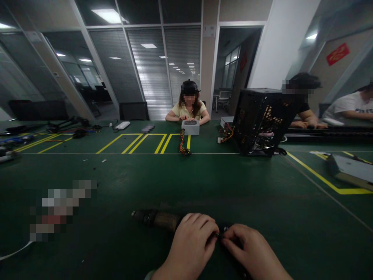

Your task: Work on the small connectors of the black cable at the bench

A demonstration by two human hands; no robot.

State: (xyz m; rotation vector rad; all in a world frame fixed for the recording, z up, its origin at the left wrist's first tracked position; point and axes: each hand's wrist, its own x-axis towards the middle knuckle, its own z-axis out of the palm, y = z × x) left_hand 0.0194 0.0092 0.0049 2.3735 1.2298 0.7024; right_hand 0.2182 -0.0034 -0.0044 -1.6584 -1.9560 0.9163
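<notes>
A dark, round-bodied electric screwdriver [164, 220] with a brownish band lies across the near table, its narrow metal tip pointing left. My left hand [195, 237] is curled over its rear end, hiding that part, fingers closed. Close beside it, my right hand [247, 245] has thumb and fingers pinched together, almost touching the left fingertips. Something small and dark [219, 235] shows between the two hands, too small to name. Below the right hand, a dark strip runs toward the bottom edge, mostly covered.
Opposite sits a person [189, 109] with hands at a grey power supply [190, 128] with bundled wires. A black computer case [256, 120] stands right of it. Farther right are two other people and a grey metal box [352, 169]. Cables [78, 130] lie far left; yellow tape marks the table.
</notes>
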